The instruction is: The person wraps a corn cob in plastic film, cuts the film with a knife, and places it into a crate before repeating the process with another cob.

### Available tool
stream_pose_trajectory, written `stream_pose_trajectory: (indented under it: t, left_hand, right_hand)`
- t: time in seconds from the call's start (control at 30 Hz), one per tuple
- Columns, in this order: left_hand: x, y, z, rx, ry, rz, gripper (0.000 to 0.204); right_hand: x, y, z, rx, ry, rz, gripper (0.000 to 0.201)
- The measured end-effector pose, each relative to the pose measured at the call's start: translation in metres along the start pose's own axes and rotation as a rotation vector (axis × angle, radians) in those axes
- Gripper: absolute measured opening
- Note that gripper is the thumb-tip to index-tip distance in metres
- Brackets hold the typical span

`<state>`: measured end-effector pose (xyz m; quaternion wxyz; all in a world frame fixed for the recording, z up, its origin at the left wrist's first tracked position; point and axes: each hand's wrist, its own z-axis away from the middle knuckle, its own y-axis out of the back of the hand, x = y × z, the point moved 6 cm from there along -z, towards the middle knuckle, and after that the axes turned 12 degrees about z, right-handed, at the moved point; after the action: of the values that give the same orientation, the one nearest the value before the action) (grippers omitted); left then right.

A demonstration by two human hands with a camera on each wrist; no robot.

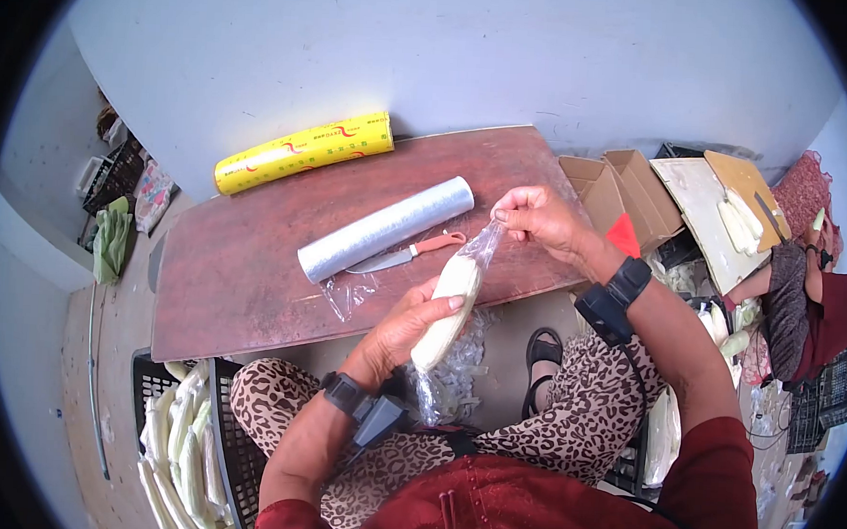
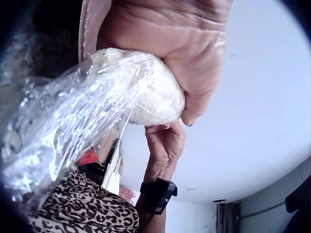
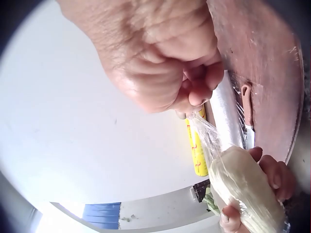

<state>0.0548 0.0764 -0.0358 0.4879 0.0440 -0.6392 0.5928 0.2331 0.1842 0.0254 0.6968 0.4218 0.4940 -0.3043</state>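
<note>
In the head view my left hand (image 1: 399, 332) grips a pale ear of corn (image 1: 452, 300) wrapped in clear cling film, above the table's near edge. My right hand (image 1: 543, 223) pinches the gathered film (image 1: 487, 241) at the ear's upper end and holds it taut. Loose film (image 1: 429, 395) hangs from the lower end. The right wrist view shows the film drawn thin between my fingertips and the ear of corn (image 3: 238, 170). Just beyond my hands, a roll of cling film (image 1: 387, 226) lies on the table, beside a knife (image 1: 395, 257) with an orange handle.
A yellow printed roll (image 1: 305, 153) lies along the back of the reddish table (image 1: 221, 283). Black crates (image 1: 232, 446) with pale ears stand by my legs. Cardboard boxes (image 1: 628, 194) are at right, near another person (image 1: 818, 314) and a board (image 1: 708, 217) holding corn and a knife.
</note>
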Motion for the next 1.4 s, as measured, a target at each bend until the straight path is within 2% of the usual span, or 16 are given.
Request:
stream_pose_trajectory:
  t: [0.13,0.23,0.27,0.37,0.47,0.57,0.6,0.7,0.8,0.9,1.0,1.1,1.2,1.3,1.33,1.4]
  left_hand:
    - [0.003,0.004,0.004,-0.009,-0.009,-0.018,0.047]
    - [0.005,0.007,0.01,-0.02,-0.026,0.015,0.047]
    - [0.006,0.006,0.012,-0.024,-0.035,0.017,0.048]
    - [0.007,0.002,0.013,-0.041,-0.043,0.018,0.052]
    - [0.004,0.001,0.011,-0.071,-0.024,0.018,0.056]
    - [0.0,-0.005,0.011,-0.114,0.009,0.031,0.06]
    - [-0.002,-0.006,0.012,-0.12,0.026,0.037,0.06]
    - [-0.005,-0.005,0.011,-0.098,0.047,0.013,0.061]
    - [-0.005,-0.006,0.013,-0.081,0.071,-0.1,0.059]
    - [-0.011,-0.006,0.024,-0.105,0.134,-0.223,0.057]
    - [-0.01,-0.007,0.029,-0.106,0.156,-0.158,0.056]
    - [-0.007,-0.005,0.027,-0.101,0.125,-0.05,0.058]
    - [-0.003,-0.001,0.022,-0.104,0.099,-0.011,0.06]
    - [-0.006,-0.003,0.02,-0.204,0.184,0.15,0.05]
    - [-0.007,-0.004,0.02,-0.208,0.197,0.143,0.05]
    - [-0.009,-0.005,0.021,-0.213,0.218,0.131,0.05]
  right_hand:
    - [0.005,0.029,0.0,0.151,-0.004,-0.115,0.021]
    - [0.007,0.02,0.013,-0.034,-0.057,-0.277,0.036]
    - [0.013,0.011,0.015,-0.159,-0.102,-0.269,0.047]
    - [0.001,-0.022,0.027,-0.28,-0.133,-0.19,0.053]
    - [-0.015,-0.045,0.03,-0.34,-0.074,-0.218,0.048]
    - [-0.002,-0.047,0.02,-0.304,0.003,-0.15,0.033]
    - [-0.002,-0.044,0.016,-0.214,0.023,-0.13,0.021]
    - [-0.005,-0.037,0.015,-0.183,0.043,-0.001,0.015]
    - [-0.005,-0.023,0.015,-0.093,-0.043,-0.013,0.011]
    - [0.008,0.039,0.009,0.193,-0.016,-0.208,0.01]
    - [0.001,0.054,0.027,0.164,0.108,-0.181,0.015]
    - [-0.043,0.016,0.051,0.001,0.283,0.093,0.029]
    - [-0.065,-0.028,0.072,-0.233,0.428,0.269,0.048]
    - [-0.071,-0.049,0.081,-0.205,0.474,0.632,0.062]
    - [-0.069,-0.05,0.08,-0.214,0.437,0.631,0.06]
    - [-0.066,-0.054,0.077,-0.123,0.686,0.686,0.051]
